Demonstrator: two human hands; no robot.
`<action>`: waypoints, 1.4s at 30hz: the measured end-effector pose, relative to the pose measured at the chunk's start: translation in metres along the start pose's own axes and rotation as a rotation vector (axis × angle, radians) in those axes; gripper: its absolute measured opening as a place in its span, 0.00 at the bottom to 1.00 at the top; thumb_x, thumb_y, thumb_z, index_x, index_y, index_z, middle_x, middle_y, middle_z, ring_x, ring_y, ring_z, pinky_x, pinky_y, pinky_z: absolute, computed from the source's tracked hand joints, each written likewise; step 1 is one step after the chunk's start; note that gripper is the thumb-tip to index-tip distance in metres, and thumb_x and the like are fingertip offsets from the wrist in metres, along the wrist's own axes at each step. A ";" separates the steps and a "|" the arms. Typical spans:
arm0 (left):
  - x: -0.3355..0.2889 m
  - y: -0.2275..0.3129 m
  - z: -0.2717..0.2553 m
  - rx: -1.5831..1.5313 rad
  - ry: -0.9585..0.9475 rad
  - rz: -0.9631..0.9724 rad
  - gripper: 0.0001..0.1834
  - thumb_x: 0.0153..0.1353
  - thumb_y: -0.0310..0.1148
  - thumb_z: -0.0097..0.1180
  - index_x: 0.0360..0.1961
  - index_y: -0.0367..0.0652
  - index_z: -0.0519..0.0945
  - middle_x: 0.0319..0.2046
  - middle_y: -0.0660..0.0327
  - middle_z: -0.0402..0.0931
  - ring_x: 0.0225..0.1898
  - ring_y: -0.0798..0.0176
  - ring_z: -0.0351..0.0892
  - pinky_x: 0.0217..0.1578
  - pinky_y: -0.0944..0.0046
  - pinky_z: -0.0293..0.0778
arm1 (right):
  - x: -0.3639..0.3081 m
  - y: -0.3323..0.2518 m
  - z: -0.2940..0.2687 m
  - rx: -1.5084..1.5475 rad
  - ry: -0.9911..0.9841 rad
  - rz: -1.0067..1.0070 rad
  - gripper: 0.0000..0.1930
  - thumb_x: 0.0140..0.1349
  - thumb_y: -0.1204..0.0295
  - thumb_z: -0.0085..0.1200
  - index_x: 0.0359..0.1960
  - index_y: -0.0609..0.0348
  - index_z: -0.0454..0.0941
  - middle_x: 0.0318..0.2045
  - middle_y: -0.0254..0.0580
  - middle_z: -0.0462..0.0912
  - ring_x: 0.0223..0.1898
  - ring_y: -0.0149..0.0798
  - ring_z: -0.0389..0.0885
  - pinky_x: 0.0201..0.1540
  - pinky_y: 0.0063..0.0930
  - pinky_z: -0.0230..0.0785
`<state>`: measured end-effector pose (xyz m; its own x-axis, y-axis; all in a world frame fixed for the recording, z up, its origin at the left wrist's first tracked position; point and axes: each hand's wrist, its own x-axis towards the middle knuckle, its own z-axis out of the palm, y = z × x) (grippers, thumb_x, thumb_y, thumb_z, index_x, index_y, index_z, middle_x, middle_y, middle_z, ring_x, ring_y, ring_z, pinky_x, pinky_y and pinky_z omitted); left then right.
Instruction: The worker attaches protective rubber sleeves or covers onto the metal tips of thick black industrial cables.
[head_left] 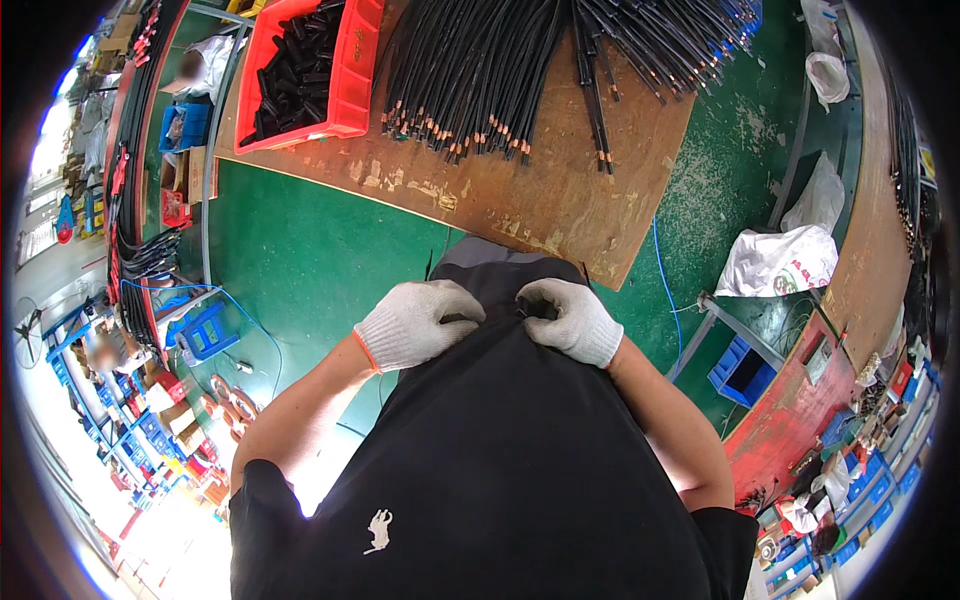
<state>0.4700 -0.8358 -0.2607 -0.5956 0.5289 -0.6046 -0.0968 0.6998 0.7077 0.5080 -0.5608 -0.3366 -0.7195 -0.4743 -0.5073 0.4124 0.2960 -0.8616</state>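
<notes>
White knitted gloves cover both hands, held close together in front of my belly. The front of my black shirt (500, 450) is drawn out toward them, creased and taut. My left hand (415, 322) is closed, with thumb and fingers pinching the shirt's lower edge. My right hand (575, 320) pinches the same edge a short way to the right, a dark fold of cloth between thumb and forefinger. The fingertips are partly hidden by the cloth. Just beyond the hands is the near edge of a worn wooden table (400, 190).
On the table lie many black cables (470, 90) with copper-coloured ends. A red bin (352, 70) of black plastic parts stands at its left. To the right are a white sack (780, 262) and a blue crate (742, 370). A blue stool (205, 332) stands on the green floor at left.
</notes>
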 end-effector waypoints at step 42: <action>0.024 -0.196 -0.121 -0.250 0.902 -0.343 0.21 0.72 0.43 0.63 0.55 0.37 0.87 0.45 0.53 0.91 0.46 0.59 0.89 0.52 0.61 0.82 | 0.099 0.073 -0.054 0.221 0.507 0.358 0.16 0.73 0.64 0.61 0.51 0.65 0.88 0.36 0.34 0.88 0.30 0.26 0.79 0.34 0.26 0.72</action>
<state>0.3781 -1.0180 -0.3694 -0.8770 -0.3178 -0.3604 -0.4805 0.5701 0.6664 0.4363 -0.5413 -0.4487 -0.6683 0.0869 -0.7388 0.7413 0.1604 -0.6517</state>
